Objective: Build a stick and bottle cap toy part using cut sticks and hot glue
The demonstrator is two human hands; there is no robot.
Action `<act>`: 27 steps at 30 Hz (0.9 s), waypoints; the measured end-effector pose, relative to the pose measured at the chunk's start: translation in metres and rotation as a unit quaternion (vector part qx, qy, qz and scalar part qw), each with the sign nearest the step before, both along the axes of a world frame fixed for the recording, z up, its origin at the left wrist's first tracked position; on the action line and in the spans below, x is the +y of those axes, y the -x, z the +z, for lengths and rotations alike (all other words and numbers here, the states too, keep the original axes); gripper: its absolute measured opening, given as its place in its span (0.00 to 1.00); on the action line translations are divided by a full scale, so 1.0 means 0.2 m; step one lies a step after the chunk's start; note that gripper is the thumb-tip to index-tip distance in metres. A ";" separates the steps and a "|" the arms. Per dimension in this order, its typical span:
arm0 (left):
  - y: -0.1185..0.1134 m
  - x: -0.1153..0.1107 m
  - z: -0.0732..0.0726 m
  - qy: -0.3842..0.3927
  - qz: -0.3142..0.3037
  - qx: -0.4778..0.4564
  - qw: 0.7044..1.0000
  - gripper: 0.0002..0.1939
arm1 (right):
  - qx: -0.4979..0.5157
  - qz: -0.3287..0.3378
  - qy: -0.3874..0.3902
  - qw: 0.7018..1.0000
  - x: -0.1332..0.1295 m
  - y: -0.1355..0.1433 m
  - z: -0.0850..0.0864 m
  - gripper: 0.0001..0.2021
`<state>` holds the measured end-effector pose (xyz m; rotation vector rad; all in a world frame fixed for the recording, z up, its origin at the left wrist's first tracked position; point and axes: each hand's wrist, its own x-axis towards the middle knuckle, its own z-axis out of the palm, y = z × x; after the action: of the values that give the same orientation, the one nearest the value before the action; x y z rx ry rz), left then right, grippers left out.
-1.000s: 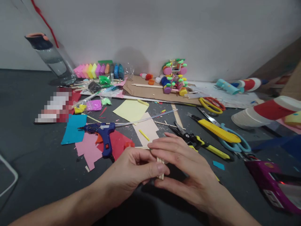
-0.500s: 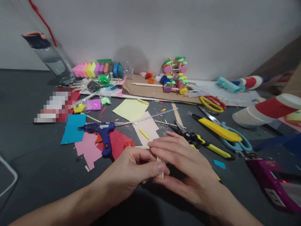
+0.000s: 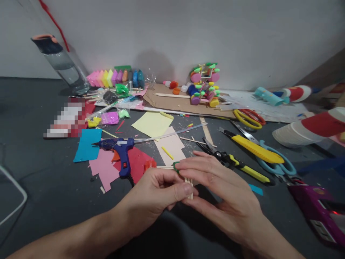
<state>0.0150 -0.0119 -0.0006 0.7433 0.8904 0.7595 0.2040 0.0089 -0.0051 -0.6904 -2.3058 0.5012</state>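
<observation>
Several short wooden sticks (image 3: 189,182) stand side by side between my hands at the bottom middle. My left hand (image 3: 161,189) pinches them, its thumb lying across their front. Around their right side curls my right hand (image 3: 218,183), fingertips at the top and thumb near the lower ends. Beneath its fingertips a green piece (image 3: 176,166) shows in part. A thin stick runs from it to a red piece (image 3: 150,164) just beyond my left hand. My fingers hide the rest of what I hold.
A blue glue gun (image 3: 122,153) lies left on coloured paper. To the right are pliers (image 3: 218,154), a yellow cutter (image 3: 257,148), scissors and stacked paper cups (image 3: 293,133). Small wheeled models (image 3: 205,86) stand on cardboard at the back, beside clay packs and a tilted water bottle (image 3: 63,68).
The view has shifted slightly, so the table items appear a little further right. More of the green piece shows under my right fingertips. Both hands keep nearly the same hold.
</observation>
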 end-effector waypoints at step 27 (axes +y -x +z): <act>0.00 -0.02 -0.03 0.027 0.018 -0.047 0.998 0.12 | 0.014 -0.015 -0.015 1.000 0.00 0.02 0.01 0.13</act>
<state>0.0160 -0.0156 -0.0067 0.6394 0.8371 0.7924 0.2007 0.0096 -0.0026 -0.6975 -2.2696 0.4591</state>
